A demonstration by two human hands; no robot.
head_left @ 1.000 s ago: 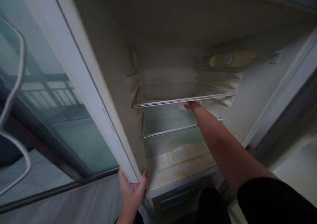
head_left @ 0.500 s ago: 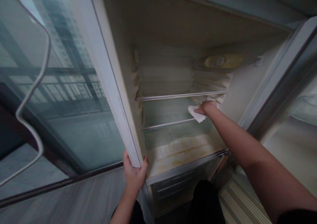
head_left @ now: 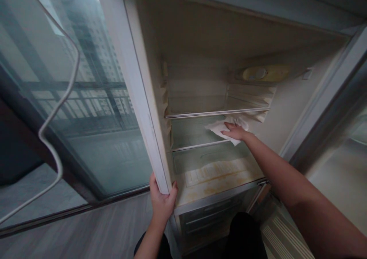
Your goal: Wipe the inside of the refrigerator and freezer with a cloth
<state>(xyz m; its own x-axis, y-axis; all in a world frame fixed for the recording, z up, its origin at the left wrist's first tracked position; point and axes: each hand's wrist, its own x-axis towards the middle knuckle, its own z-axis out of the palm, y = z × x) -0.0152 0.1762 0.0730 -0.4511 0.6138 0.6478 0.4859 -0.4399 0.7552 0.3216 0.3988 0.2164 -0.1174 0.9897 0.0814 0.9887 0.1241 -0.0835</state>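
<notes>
My right hand [head_left: 234, 131] reaches into the open fridge and lies on a thin white cloth [head_left: 215, 127], fingers stretched out and thumb apart. The cloth is spread over the right part of the middle glass shelf [head_left: 189, 135], its front corner hanging over the shelf's front edge. Whether it is fabric or paper I cannot tell. My left hand [head_left: 163, 199] is wrapped round the lower left side edge of the fridge [head_left: 149, 125], thumb on the inner side and fingers outside.
Another glass shelf [head_left: 197, 106] sits above, below a yellowed control housing [head_left: 265, 73]. Brown-yellow stains mark the fridge floor [head_left: 215, 180]. Drawers [head_left: 210, 217] lie underneath. The opened door [head_left: 338, 156] stands at right. A white cable [head_left: 54, 114] hangs before the glass panes at left.
My right hand has gone from bunching the cloth at the shelf's right side to lying flatter on it, and the cloth is more spread out. My left hand keeps its grip; the view has shifted.
</notes>
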